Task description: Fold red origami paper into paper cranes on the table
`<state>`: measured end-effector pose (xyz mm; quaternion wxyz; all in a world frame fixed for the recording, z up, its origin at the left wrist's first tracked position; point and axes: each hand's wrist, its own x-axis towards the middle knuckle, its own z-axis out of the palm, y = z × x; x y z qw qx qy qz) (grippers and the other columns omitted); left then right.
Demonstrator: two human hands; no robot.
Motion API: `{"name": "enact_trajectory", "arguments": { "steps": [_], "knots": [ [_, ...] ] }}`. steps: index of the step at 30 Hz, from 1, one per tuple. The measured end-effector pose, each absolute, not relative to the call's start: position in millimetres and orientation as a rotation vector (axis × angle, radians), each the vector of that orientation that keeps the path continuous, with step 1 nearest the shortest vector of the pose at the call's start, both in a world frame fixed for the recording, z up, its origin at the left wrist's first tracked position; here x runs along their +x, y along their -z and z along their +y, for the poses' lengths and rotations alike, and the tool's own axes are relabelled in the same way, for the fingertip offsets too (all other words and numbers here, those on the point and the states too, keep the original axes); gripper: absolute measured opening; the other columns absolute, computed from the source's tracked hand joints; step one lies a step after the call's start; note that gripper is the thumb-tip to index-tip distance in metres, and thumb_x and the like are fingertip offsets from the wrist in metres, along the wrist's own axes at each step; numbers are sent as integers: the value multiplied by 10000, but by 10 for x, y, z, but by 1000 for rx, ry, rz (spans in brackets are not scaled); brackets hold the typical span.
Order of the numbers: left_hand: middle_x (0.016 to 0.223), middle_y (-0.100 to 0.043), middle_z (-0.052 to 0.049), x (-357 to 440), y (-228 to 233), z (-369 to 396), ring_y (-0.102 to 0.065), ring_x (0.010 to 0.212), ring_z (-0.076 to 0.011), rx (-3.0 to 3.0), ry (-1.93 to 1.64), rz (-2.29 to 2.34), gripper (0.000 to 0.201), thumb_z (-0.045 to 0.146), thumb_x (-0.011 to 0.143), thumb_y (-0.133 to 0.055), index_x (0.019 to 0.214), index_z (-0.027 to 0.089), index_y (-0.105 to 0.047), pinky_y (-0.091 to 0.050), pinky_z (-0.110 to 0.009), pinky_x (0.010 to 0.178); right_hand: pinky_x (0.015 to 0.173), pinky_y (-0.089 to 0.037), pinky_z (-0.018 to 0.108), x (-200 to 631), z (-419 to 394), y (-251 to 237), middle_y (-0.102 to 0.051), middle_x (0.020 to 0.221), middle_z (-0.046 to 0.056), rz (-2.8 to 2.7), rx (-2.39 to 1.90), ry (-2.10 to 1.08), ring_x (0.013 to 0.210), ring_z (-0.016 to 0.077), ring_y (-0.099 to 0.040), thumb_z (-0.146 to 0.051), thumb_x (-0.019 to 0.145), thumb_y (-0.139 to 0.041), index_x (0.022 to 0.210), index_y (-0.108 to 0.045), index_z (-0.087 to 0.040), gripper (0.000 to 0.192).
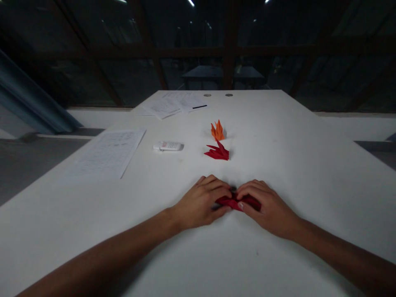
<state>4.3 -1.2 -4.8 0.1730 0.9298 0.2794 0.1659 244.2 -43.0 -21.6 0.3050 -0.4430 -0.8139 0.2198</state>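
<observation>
A piece of folded red paper (pixel 232 203) lies low on the white table, partly covered by my fingers. From the left, my left hand (pixel 206 200) pinches it between thumb and fingers. My right hand (pixel 263 205) grips its other side, the thumb pressed on the near edge. Just beyond my hands rests a red origami piece (pixel 218 152) with pointed tips. Behind that stands an orange origami piece (pixel 218 130), also with pointed folds. Neither hand touches these two.
A white bottle-shaped item (pixel 168 146) lies left of the origami. Written sheets (pixel 107 152) cover the table's left side, with more papers (pixel 173 103) and a black pen (pixel 199 107) farther back. Two small round discs (pixel 229 95) sit near the far edge, before dark windows.
</observation>
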Motion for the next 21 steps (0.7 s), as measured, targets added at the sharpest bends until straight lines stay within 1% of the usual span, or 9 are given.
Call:
{"name": "enact_trajectory", "arguments": {
  "steps": [3, 5, 7, 9, 11, 14, 18, 19, 21],
  "knots": [
    [1337, -663, -43, 36, 49, -16, -526, 1250, -259, 2696, -540, 910, 210, 301, 966, -618, 1156, 265, -699, -348, -454, 1057, 894, -464, 393, 2489, -398, 207, -721, 991, 7, -2060, -1189, -753, 949, 204, -644, -132, 950, -548, 979, -652, -259, 167],
    [1387, -636, -33, 38, 60, -20, -479, 1310, -283, 2738, -571, 984, 215, 287, 982, -594, 1158, 287, -717, -304, -497, 1083, 885, -466, 384, 2510, -383, 210, -723, 989, 3, -2049, -1211, -786, 946, 202, -642, -87, 930, -515, 1015, -667, -264, 248],
    [1401, -620, -31, 39, 73, -15, -472, 1298, -292, 2758, -572, 1011, 224, 267, 989, -578, 1140, 300, -739, -318, -501, 1063, 899, -458, 383, 2513, -377, 214, -722, 1000, 4, -2068, -1218, -767, 955, 203, -636, -35, 885, -507, 1039, -675, -263, 322],
    [1354, -633, -51, 28, 82, 4, -505, 1221, -283, 2756, -564, 976, 254, 237, 985, -567, 1155, 299, -745, -366, -476, 1015, 902, -454, 380, 2504, -379, 213, -720, 1001, 6, -2079, -1223, -744, 952, 202, -632, -6, 847, -510, 1046, -677, -255, 359],
    [1282, -655, -71, 3, 82, 37, -537, 1145, -265, 2734, -538, 880, 302, 200, 968, -567, 1207, 287, -730, -410, -443, 980, 886, -457, 375, 2488, -388, 206, -721, 996, 9, -2071, -1242, -733, 941, 204, -632, -33, 869, -527, 1042, -675, -249, 314],
    [1229, -667, -66, -42, 80, 97, -571, 1101, -232, 2647, -494, 749, 318, 200, 966, -573, 1246, 270, -706, -448, -407, 988, 874, -452, 376, 2460, -398, 195, -726, 990, 11, -2067, -1253, -711, 936, 207, -637, -151, 957, -549, 1023, -676, -249, 173],
    [1250, -655, -45, -48, 120, 148, -581, 1143, -221, 2556, -553, 736, 211, 306, 967, -638, 1155, 288, -731, -459, -399, 1033, 889, -426, 388, 2420, -379, 212, -728, 960, -7, -2106, -1248, -659, 933, 208, -637, -218, 946, -645, 981, -678, -256, 62],
    [1276, -639, -51, -40, 137, 152, -569, 1176, -229, 2537, -594, 771, 243, 312, 947, -670, 1185, 288, -711, -455, -408, 1054, 891, -422, 392, 2412, -371, 222, -726, 962, -9, -2116, -1259, -643, 935, 209, -636, -210, 924, -674, 988, -677, -257, 80],
    [1338, -595, -77, -22, 170, 151, -529, 1247, -258, 2489, -680, 888, 453, 317, 888, -743, 1320, 276, -613, -442, -441, 1094, 890, -420, 395, 2400, -358, 243, -721, 977, -10, -2123, -1281, -616, 934, 209, -633, -173, 891, -700, 1029, -672, -261, 166]
  ]
}}
